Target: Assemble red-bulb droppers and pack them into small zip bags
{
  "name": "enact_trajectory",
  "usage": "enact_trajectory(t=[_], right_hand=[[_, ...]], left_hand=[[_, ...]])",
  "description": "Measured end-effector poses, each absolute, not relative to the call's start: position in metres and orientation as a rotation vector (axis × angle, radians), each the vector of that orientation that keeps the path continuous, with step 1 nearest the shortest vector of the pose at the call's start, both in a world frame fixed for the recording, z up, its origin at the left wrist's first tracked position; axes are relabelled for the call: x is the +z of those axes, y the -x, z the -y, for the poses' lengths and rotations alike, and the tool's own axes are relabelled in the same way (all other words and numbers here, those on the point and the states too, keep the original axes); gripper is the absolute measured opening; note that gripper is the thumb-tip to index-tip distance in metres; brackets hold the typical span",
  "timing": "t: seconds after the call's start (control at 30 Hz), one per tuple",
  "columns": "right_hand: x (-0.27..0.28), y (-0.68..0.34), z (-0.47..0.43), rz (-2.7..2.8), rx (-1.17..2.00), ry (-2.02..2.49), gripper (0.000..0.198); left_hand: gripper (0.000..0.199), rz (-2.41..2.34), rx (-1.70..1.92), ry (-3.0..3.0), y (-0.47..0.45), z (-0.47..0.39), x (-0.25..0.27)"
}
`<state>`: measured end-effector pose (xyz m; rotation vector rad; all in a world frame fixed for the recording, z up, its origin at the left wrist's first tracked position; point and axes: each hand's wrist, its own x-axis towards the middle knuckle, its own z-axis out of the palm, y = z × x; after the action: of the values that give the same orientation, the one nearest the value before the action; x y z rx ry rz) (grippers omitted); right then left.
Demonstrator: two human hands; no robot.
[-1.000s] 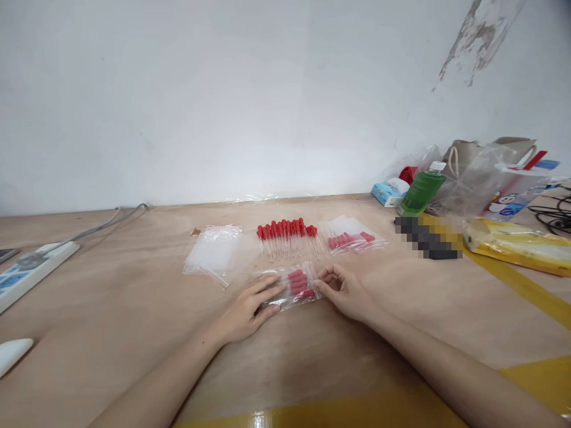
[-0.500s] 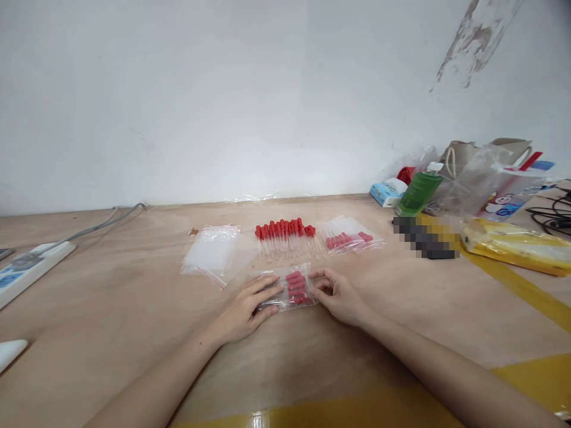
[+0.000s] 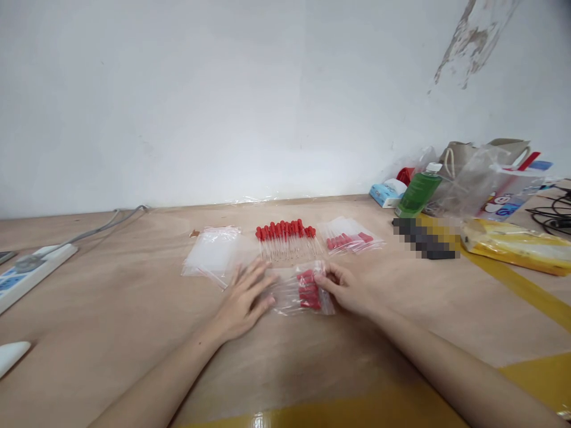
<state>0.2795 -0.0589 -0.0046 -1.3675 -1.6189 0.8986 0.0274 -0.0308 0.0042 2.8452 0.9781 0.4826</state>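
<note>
A clear zip bag [image 3: 288, 297] holding several droppers with red rubber bulbs [image 3: 308, 291] lies at the front centre, bulbs to the right. My right hand [image 3: 345, 288] pinches its right edge between thumb and fingers. My left hand [image 3: 245, 302] rests on the table with fingers spread, its fingertips beside the bag's left end; whether they touch the plastic I cannot tell. Behind the bag, a row of loose droppers [image 3: 285, 230] lies with red bulbs pointing away from me. Flat unfilled bags [image 3: 212, 251] are stacked at left, and bags with droppers inside [image 3: 350, 235] lie at right.
To the left are a power strip [image 3: 38, 276] with a grey cable and a white object [image 3: 12, 356] at the edge. Along the right stand a tissue pack [image 3: 384, 195], a green bottle [image 3: 418, 191], plastic and paper bags, and a yellow package [image 3: 513, 245]. A wall rises behind.
The bag of droppers has slid to the right with my right hand, which now grips its edge further in. My left hand has come off the bag and shifted slightly left, fingers spread.
</note>
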Motion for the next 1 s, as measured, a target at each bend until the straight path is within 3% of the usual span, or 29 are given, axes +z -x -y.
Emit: enact_trajectory(t=[0.13,0.3,0.43,0.6,0.67,0.77,0.83,0.93,1.0], right_hand=[[0.001,-0.298,0.057,1.311,1.163,1.078,0.029],[0.019,-0.337,0.038,0.965,0.779,1.080,0.031],[0.026,-0.349,0.006,0.917,0.727,1.127,0.034],[0.010,-0.342,-0.019,0.931,0.741,1.431,0.023],[0.003,-0.342,-0.016,0.973,0.575,1.563,0.024],[0.001,-0.343,-0.003,1.084,0.063,1.819,0.042],[0.005,-0.341,0.005,1.194,-0.160,1.884,0.041],[0.015,-0.328,0.007,1.488,-0.208,1.869,0.022],[0.020,-0.314,0.002,1.679,-0.181,1.870,0.021]], left_hand=[[0.042,-1.604,0.747,-2.714,-0.010,0.014,-0.002],[0.045,-2.127,0.704,-2.394,0.018,-0.012,-0.002],[0.050,-2.197,0.544,-2.295,0.026,-0.021,-0.005],[0.051,-2.180,0.389,-2.265,0.028,-0.024,-0.010],[0.048,-2.176,0.363,-2.278,0.028,-0.024,-0.009],[0.042,-2.206,0.365,-2.287,0.028,-0.024,-0.007],[0.039,-2.208,0.402,-2.292,0.029,-0.026,-0.007],[0.035,-2.180,0.500,-2.281,0.031,-0.029,-0.010],[0.032,-2.182,0.592,-2.238,0.034,-0.030,-0.012]])
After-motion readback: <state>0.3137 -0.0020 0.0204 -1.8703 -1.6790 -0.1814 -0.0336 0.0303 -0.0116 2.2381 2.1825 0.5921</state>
